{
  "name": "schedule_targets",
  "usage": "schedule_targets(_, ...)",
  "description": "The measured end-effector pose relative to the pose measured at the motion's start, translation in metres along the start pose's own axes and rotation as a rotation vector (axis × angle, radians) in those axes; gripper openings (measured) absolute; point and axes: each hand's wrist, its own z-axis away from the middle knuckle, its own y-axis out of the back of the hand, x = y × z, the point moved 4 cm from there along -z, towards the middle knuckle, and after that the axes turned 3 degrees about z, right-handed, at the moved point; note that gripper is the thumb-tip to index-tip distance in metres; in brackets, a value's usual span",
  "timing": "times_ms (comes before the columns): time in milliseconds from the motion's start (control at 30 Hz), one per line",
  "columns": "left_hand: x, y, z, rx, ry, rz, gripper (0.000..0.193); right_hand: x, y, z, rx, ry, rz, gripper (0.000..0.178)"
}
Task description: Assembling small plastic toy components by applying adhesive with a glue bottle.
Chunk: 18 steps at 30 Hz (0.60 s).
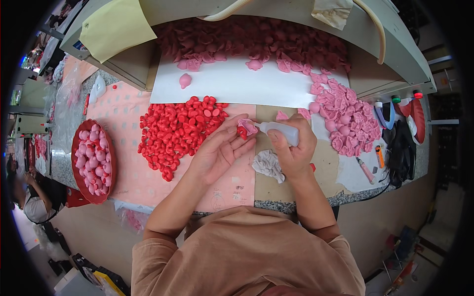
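My left hand [220, 148] holds a small pink piece [248, 126] with a red piece [242, 132] against it at the fingertips. My right hand [294, 150] grips a white squeeze bottle [279, 130] lying sideways, its nozzle touching the pink piece. A crumpled whitish cloth [267, 165] lies under my right hand. Left of my hands lies a heap of red pieces [177, 130].
A red oval tray [80, 172] with pink pieces sits at the left. Pink pieces [348, 118] pile up at the right and darker ones [256, 39] fill the back shelf. White paper [232, 84], pens [367, 170] and dark tools [401, 148] lie at the right. Another person [34, 197] sits at far left.
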Motion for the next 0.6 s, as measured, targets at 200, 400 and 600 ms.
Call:
schedule_targets(200, -0.001, 0.001, 0.000, 0.002, -0.004, -0.011, 0.041, 0.001, 0.002, 0.000, -0.004, -0.013, -0.002, 0.021)
schedule_targets(400, 0.004, 0.000, -0.001, 0.027, -0.036, 0.011, 0.043, 0.031, 0.034, 0.000, 0.226, -0.481, -0.517, 0.018)
schedule_targets(600, 0.008, 0.001, 0.003, 0.001, -0.081, 0.001, 0.044, 0.045, 0.106, 0.011, 0.205, -0.530, -0.314, 0.016)
